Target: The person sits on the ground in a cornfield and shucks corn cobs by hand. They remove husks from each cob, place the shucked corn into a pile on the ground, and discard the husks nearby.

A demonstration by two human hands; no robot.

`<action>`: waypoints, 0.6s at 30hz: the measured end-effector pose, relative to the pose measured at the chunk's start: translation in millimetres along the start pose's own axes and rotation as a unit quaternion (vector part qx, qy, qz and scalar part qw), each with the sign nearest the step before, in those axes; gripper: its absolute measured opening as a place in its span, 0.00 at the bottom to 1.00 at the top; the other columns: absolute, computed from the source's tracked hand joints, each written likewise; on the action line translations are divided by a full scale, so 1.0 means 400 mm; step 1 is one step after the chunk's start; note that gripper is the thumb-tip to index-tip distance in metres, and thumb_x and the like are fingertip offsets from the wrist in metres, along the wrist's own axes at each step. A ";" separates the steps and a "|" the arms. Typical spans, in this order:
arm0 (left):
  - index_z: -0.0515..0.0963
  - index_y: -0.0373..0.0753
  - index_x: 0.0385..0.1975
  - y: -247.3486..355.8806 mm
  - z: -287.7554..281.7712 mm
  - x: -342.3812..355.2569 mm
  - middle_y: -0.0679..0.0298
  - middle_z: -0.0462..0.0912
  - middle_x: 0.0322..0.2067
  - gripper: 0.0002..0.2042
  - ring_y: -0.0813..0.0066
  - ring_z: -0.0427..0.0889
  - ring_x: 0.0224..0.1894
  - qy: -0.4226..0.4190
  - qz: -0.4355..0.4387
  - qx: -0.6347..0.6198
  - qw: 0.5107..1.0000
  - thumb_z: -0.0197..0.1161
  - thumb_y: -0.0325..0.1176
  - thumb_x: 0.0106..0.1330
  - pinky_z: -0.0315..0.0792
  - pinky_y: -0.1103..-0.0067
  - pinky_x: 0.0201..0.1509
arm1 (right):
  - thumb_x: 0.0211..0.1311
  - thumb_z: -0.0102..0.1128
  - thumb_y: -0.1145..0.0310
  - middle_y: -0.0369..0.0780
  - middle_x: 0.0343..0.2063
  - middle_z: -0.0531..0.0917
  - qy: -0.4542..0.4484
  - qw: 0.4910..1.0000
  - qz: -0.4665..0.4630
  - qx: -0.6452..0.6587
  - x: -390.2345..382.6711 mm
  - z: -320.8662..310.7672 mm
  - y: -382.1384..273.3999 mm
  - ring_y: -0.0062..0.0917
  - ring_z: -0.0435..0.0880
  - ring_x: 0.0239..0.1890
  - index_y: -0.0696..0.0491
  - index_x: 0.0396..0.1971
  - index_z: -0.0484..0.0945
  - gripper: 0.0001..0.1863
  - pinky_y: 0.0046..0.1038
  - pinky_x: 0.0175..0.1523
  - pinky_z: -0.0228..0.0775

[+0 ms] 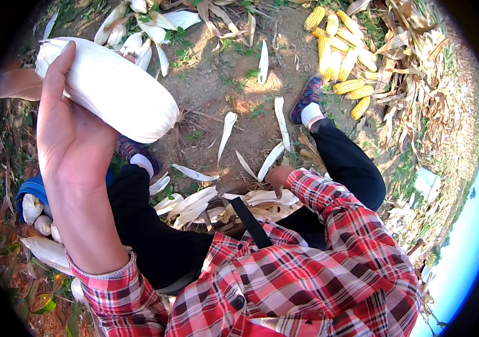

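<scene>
Raised at the upper left, my left hand (82,129) is closed on a corn cob in a smooth white husk (107,90), held at a slant with the thumb along its side. My right hand (278,178) hangs low between my bent legs, partly hidden by the plaid sleeve (318,194); one finger points down, and I see nothing in it. Beneath it lie pale husk strips (273,196), with a long strip (270,160) just beyond it.
Bare yellow cobs (340,59) lie beyond my right shoe (306,100), beside dry stalks (397,50). Husk-covered cobs (141,45) lie at the top. A blue container (26,194) with white cobs stands at my left. Husk strips (228,126) are scattered on the soil.
</scene>
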State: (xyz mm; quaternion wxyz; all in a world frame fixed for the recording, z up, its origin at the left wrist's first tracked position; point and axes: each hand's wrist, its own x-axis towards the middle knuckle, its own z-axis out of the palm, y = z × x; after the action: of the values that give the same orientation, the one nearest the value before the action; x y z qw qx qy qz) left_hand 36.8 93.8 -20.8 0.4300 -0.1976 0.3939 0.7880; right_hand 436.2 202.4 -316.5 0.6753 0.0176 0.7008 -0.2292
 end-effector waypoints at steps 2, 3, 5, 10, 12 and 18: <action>0.63 0.33 0.55 -0.015 0.025 0.020 0.50 0.73 0.49 0.26 0.56 0.72 0.53 0.004 0.004 -0.001 1.000 0.62 0.38 0.61 0.62 0.59 0.62 | 0.37 0.73 0.62 0.46 0.36 0.83 0.079 0.993 -0.016 0.089 -0.065 -0.128 0.038 0.40 0.81 0.42 0.53 0.42 0.80 0.26 0.38 0.46 0.72; 0.63 0.33 0.55 -0.022 0.035 0.027 0.50 0.73 0.49 0.26 0.55 0.73 0.53 -0.023 0.009 0.003 1.000 0.63 0.37 0.60 0.62 0.59 0.62 | 0.40 0.70 0.61 0.45 0.39 0.82 0.196 0.974 -0.084 0.079 -0.102 -0.177 0.086 0.40 0.80 0.45 0.52 0.43 0.79 0.25 0.38 0.48 0.71; 0.64 0.33 0.54 -0.044 0.045 0.066 0.50 0.73 0.49 0.25 0.55 0.72 0.53 -0.031 -0.008 -0.005 0.999 0.63 0.37 0.60 0.62 0.59 0.62 | 0.42 0.67 0.61 0.45 0.41 0.81 0.304 0.943 -0.038 0.128 -0.239 -0.308 0.151 0.41 0.79 0.46 0.53 0.46 0.77 0.26 0.37 0.51 0.70; 0.70 0.37 0.48 -0.108 0.094 0.090 0.60 0.76 0.46 0.19 0.63 0.74 0.51 -0.030 -0.033 0.028 0.999 0.64 0.35 0.59 0.65 0.62 0.60 | 0.54 0.61 0.66 0.41 0.32 0.83 0.587 0.760 -0.003 0.280 -0.590 -0.422 0.374 0.29 0.81 0.37 0.59 0.40 0.77 0.16 0.27 0.44 0.72; 0.70 0.38 0.48 -0.136 0.120 0.086 0.61 0.77 0.45 0.19 0.63 0.75 0.49 -0.009 -0.045 0.030 0.998 0.64 0.35 0.59 0.65 0.63 0.59 | 0.57 0.57 0.69 0.41 0.27 0.81 0.746 0.545 0.083 0.373 -0.605 -0.359 0.388 0.26 0.80 0.29 0.60 0.35 0.76 0.10 0.25 0.37 0.72; 0.68 0.38 0.51 -0.183 0.129 0.113 0.59 0.76 0.45 0.21 0.60 0.75 0.47 -0.003 -0.048 0.045 0.998 0.63 0.36 0.60 0.68 0.63 0.57 | 0.62 0.51 0.69 0.46 0.28 0.80 0.671 0.495 0.193 0.517 -0.208 0.035 0.176 0.29 0.80 0.31 0.61 0.39 0.71 0.11 0.32 0.40 0.70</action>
State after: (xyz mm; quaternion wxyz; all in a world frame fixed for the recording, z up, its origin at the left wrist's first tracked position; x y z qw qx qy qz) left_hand 74.2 181.4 -51.7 0.4772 -0.1944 0.4172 0.7486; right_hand 480.0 284.2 -257.7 -0.1007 0.6467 0.6782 -0.3342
